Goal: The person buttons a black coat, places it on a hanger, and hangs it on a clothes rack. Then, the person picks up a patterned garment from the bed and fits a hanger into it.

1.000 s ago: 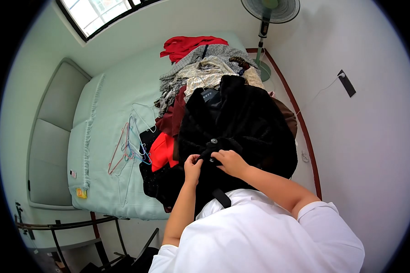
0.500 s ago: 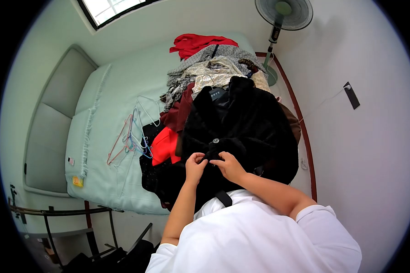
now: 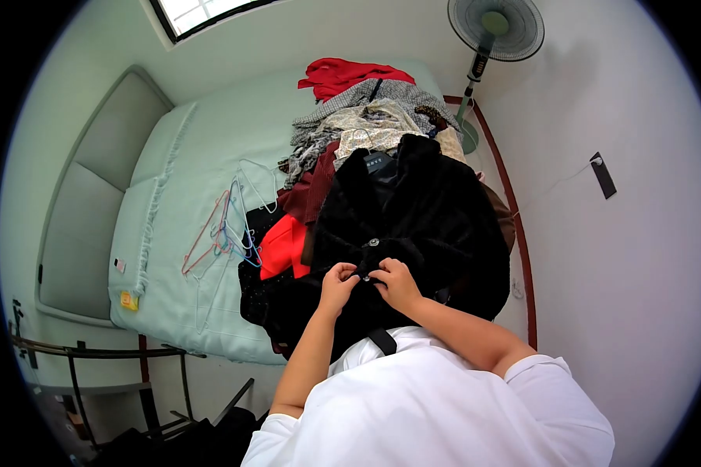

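Head view, single: taken from the wearer's head, faced forward and steeply downward. Nearest, along the bottom edge, the white shirt (image 3: 436, 405) is seen from above. At middle range, just below centre, the left hand (image 3: 338, 288) and right hand (image 3: 398, 287) are framed over the black coat (image 3: 444, 210). The bed (image 3: 218, 148) is viewed obliquely, its headboard (image 3: 86, 202) set at frame left. Farthest off, the window (image 3: 202, 14) and standing fan (image 3: 494, 27) are cut by the top edge. Wide-angle; straight edges bowed, corners rounded in black.
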The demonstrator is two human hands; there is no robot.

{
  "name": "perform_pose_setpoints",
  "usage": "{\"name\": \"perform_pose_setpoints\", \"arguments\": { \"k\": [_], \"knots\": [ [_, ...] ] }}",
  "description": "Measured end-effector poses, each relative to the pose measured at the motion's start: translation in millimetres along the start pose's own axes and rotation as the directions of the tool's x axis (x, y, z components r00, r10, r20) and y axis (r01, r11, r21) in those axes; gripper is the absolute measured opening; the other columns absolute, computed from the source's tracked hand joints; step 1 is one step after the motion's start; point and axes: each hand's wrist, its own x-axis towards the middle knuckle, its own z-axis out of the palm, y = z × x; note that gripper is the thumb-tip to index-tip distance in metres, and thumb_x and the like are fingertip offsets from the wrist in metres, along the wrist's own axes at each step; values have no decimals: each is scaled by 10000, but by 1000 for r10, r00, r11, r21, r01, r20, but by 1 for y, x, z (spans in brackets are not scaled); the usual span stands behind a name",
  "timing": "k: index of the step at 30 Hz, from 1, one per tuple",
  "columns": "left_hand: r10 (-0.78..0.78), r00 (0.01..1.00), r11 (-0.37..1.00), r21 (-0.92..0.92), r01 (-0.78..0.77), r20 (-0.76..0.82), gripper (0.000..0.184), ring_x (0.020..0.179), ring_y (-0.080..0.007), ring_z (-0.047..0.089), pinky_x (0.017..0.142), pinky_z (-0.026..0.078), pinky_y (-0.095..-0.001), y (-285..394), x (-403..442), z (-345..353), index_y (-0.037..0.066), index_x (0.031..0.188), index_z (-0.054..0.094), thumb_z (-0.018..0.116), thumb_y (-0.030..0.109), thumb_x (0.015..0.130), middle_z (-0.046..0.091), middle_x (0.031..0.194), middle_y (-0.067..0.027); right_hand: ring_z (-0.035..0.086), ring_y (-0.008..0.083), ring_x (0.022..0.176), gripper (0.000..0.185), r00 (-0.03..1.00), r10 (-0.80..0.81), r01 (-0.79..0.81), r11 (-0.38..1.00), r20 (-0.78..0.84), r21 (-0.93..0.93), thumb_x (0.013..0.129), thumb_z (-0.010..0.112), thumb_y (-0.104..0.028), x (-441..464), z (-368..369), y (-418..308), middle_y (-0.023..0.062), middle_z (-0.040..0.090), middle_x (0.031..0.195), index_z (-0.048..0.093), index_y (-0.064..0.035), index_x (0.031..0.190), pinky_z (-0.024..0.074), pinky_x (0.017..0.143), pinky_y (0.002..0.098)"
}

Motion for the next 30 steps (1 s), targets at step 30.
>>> {"name": "perform_pose_setpoints", "arguments": {
  "k": [30],
  "knots": [
    [386, 859, 533, 679, -505, 335, 275, 800, -325, 572, 679, 473, -380, 44, -26, 4, 39, 925, 549, 575, -7, 655, 588, 894, -139, 343, 231, 1211, 358, 959, -201, 243, 947, 201, -211, 615, 721, -201, 24, -8, 0, 33, 489, 1181, 599, -125, 943, 216, 1000, 434]
  ]
}}
